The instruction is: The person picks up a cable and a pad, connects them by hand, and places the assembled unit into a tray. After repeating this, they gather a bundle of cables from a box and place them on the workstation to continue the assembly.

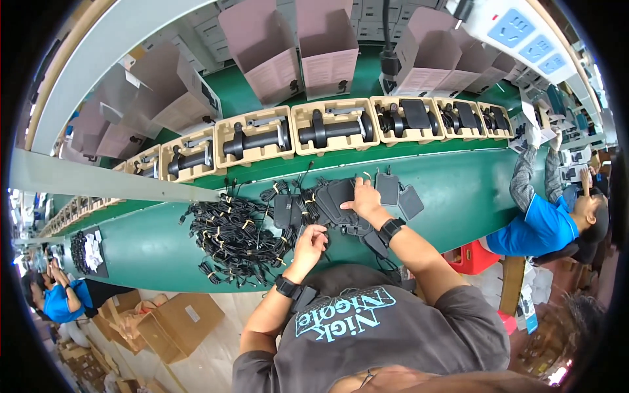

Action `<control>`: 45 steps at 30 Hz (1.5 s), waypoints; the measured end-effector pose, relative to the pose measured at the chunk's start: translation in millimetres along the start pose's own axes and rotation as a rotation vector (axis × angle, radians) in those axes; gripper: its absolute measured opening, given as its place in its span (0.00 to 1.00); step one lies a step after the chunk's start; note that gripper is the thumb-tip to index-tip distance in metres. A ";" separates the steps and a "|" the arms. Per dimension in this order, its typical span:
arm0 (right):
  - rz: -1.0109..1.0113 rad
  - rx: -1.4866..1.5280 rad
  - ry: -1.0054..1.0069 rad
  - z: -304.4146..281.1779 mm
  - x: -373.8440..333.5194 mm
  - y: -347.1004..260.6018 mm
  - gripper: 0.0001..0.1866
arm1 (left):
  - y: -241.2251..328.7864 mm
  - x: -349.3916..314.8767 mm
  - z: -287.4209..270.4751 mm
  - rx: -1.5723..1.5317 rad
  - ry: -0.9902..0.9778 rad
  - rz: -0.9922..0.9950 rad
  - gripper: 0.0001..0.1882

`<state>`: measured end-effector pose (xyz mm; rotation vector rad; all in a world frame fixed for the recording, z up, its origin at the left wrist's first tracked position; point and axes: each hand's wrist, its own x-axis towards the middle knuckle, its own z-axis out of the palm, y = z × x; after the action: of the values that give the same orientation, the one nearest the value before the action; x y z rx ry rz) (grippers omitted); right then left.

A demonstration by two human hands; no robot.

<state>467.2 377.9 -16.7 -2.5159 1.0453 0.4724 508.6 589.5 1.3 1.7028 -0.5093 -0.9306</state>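
Near the middle of the view, towards three o'clock, the right hand [362, 198] is on a flat black pad with rounded corners [339, 191], thumb and fingers spread along its edge; it looks like a light grasp, though the underside is hidden; the left hand [311, 245], at six o'clock, is half curled beside the loose pads, and whether it pinches anything I cannot tell. Similar pads lie about on the green tabletop [465, 203]; a heap of black cables tied with cream bands [229, 239] sits at eight o'clock; beyond runs a row of tan moulded trays [341, 145], ten to two o'clock. The three trays between one and two o'clock carry a flat black piece, so I judge those done; the tray at twelve and those toward ten show none, so that part looks undone there.
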 end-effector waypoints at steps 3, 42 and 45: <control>-0.119 0.000 0.125 5.9 -4.6 -2.2 0.51 | 2.4 -2.2 -3.4 0.005 -0.007 -0.037 0.07; -0.533 0.211 0.820 -44.9 58.5 -81.8 0.16 | -5.5 17.8 -87.4 0.957 0.607 0.227 0.20; -0.424 0.095 0.173 -3.4 -0.9 -122.1 0.22 | -6.8 1.6 -89.2 0.909 0.557 0.307 0.18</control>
<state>555.8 456.8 12.3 -2.6253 0.5436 0.0828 579.2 644.3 4.7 2.4693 -0.8466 0.0752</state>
